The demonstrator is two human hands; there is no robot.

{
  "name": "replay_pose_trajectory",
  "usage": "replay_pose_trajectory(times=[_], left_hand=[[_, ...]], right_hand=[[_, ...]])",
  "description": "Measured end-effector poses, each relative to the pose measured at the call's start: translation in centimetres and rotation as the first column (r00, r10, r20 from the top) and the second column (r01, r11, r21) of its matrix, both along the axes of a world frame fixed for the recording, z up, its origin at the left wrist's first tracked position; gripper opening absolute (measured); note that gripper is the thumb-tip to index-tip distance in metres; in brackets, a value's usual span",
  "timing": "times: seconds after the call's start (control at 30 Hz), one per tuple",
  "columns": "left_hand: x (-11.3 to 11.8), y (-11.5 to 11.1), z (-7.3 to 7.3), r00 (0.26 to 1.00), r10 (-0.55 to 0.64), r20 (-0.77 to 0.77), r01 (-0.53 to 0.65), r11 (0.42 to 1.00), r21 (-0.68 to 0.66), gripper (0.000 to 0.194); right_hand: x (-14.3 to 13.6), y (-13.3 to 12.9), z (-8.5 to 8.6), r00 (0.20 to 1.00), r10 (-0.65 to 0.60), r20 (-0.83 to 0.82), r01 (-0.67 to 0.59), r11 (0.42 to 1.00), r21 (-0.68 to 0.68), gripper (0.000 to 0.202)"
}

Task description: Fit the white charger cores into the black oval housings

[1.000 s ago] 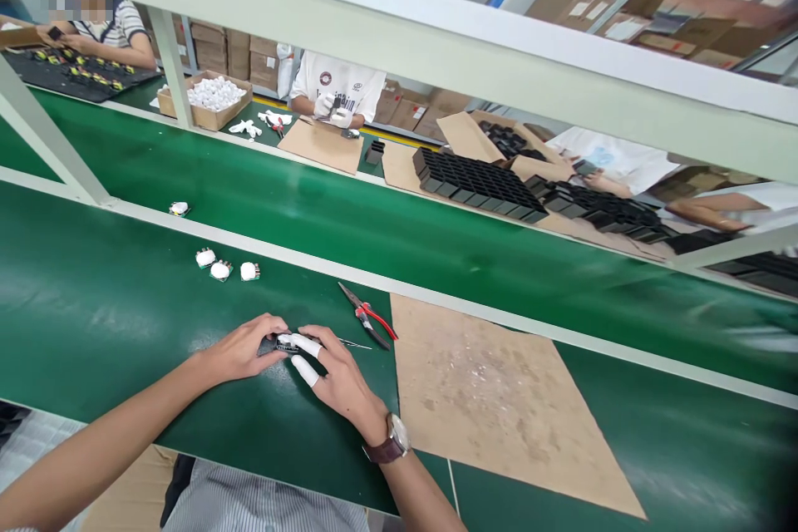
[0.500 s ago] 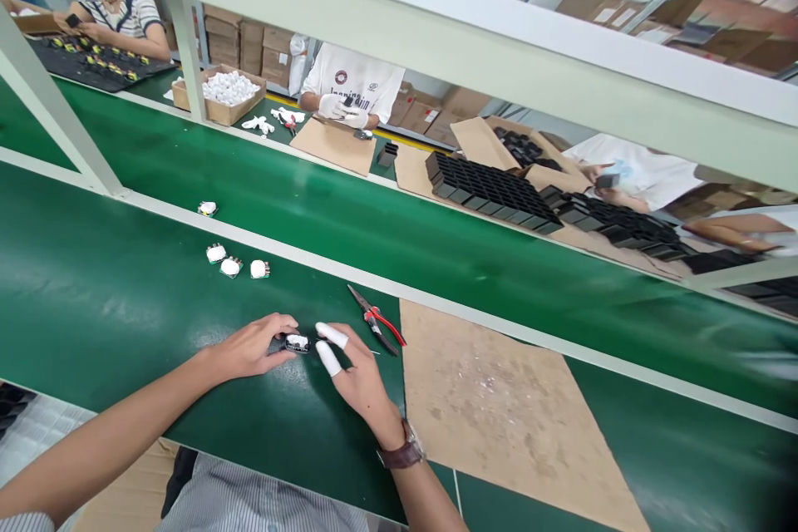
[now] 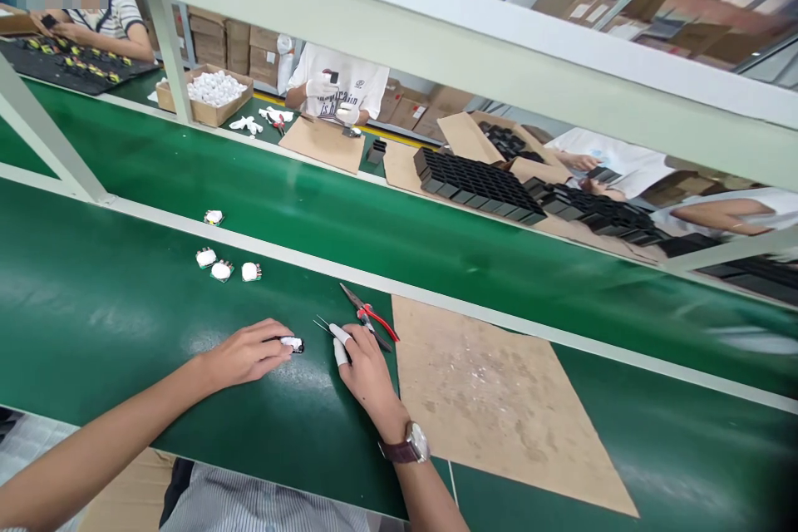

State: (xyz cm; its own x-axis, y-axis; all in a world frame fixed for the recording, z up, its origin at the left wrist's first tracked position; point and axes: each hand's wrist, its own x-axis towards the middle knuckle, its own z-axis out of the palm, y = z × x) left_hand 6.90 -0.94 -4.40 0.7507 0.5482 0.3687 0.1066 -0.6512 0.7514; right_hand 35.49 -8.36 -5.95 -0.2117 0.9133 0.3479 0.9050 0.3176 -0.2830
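So our left hand (image 3: pixel 249 352), just below and left of the middle of the frame, has its thumb and fingers pinched round a small black case (image 3: pixel 300 346) with white stuff (image 3: pixel 290 342) at its open end. That end points right, towards our other hand. Can't tell if the case rests on the bench (image 3: pixel 125 316) or sits just above it.

Our right hand (image 3: pixel 367 370), a bit right of that, is closed on tweezers (image 3: pixel 322 324), with white covers (image 3: pixel 340 334) on the thumb and a finger. The tips are spread, point up and left, and stand clear of the case.

We'd call this the fitting step: one hand steadies the case, the tool is off it. If we go back in, we'd say it calls for a firm left pinch and bringing the tips in without snagging the white stuff.

Further out, pliers (image 3: pixel 369 317) lie just past our right hand, beside a cardboard sheet (image 3: pixel 486 407) right of centre. Left of centre, three white-topped boards (image 3: pixel 221 270) sit near the rail (image 3: pixel 299 268), with a fourth (image 3: pixel 213 218) just beyond it. Up top, a co-worker in white gloves (image 3: pixel 321 85) is holding a small dark piece.
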Motion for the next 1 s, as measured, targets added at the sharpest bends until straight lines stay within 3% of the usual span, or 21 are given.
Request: replay_pose_trajectory(times=[0.07, 0.1, 0.13, 0.17, 0.23, 0.27, 0.3, 0.47, 0.63, 0.73, 0.8, 0.9, 1.0], left_hand=[[0.4, 0.0, -0.2, 0.997, 0.053, 0.051, -0.044, 0.987, -0.152, 0.011], [0.5, 0.1, -0.3, 0.987, 0.124, 0.103, -0.088, 0.949, -0.303, 0.011], [0.7, 0.2, -0.4, 0.965, 0.217, 0.15, -0.12, 0.867, -0.483, 0.017], [0.7, 0.5, -0.4, 0.932, 0.316, 0.178, -0.131, 0.75, -0.648, 0.024], [0.7, 1.2, -0.2, 0.87, 0.459, 0.183, -0.104, 0.532, -0.84, 0.035], [0.6, 1.6, 0.0, 0.855, 0.487, 0.18, -0.09, 0.481, -0.872, 0.038], [0.5, 2.0, 0.3, 0.849, 0.497, 0.179, -0.091, 0.471, -0.877, 0.04], [0.3, 2.6, 1.2, 0.846, 0.507, 0.165, -0.15, 0.523, -0.839, 0.045], [1.6, 3.9, 1.9, 0.899, 0.428, 0.09, -0.257, 0.684, -0.682, 0.045], [2.8, 8.3, 2.9, 0.905, 0.425, 0.028, -0.359, 0.796, -0.488, 0.039], [3.6, 12.5, 3.6, 0.884, 0.468, -0.013, -0.445, 0.83, -0.336, 0.031], [4.7, 18.0, 4.2, 0.831, 0.549, -0.092, -0.556, 0.82, -0.137, 0.02], [5.1, 20.8, 3.7, 0.776, 0.608, -0.167, -0.613, 0.789, 0.026, 0.014]], right_hand=[[-0.3, 0.9, -0.1, 1.0, 0.009, -0.005, -0.009, 1.0, 0.004, 0.04], [-0.4, 1.3, -0.1, 1.0, 0.015, -0.007, -0.014, 1.0, 0.008, 0.041], [-0.5, 1.5, -0.2, 1.0, 0.02, -0.009, -0.02, 1.0, 0.015, 0.042], [-0.7, 1.7, -0.3, 1.0, 0.024, -0.011, -0.024, 0.999, 0.024, 0.043], [-0.8, 1.9, -0.5, 1.0, 0.026, -0.014, -0.025, 0.999, 0.043, 0.047], [-0.8, 1.8, -0.7, 1.0, 0.022, -0.017, -0.022, 0.998, 0.053, 0.048], [-0.8, 1.8, -0.8, 1.0, 0.017, -0.022, -0.016, 0.998, 0.062, 0.048], [-0.5, 1.6, -1.4, 0.998, 0.004, -0.059, 0.001, 0.996, 0.091, 0.047], [-0.4, 2.0, -1.8, 0.996, 0.001, -0.094, 0.012, 0.99, 0.138, 0.047], [-0.4, 2.2, -1.8, 0.994, 0.005, -0.111, 0.015, 0.984, 0.178, 0.043], [-0.4, 2.3, -1.7, 0.991, 0.007, -0.132, 0.018, 0.982, 0.19, 0.042], [-0.2, 2.3, -1.8, 0.986, 0.012, -0.167, 0.022, 0.98, 0.198, 0.045], [0.2, 2.4, -2.5, 0.984, 0.019, -0.177, 0.02, 0.976, 0.215, 0.048]])
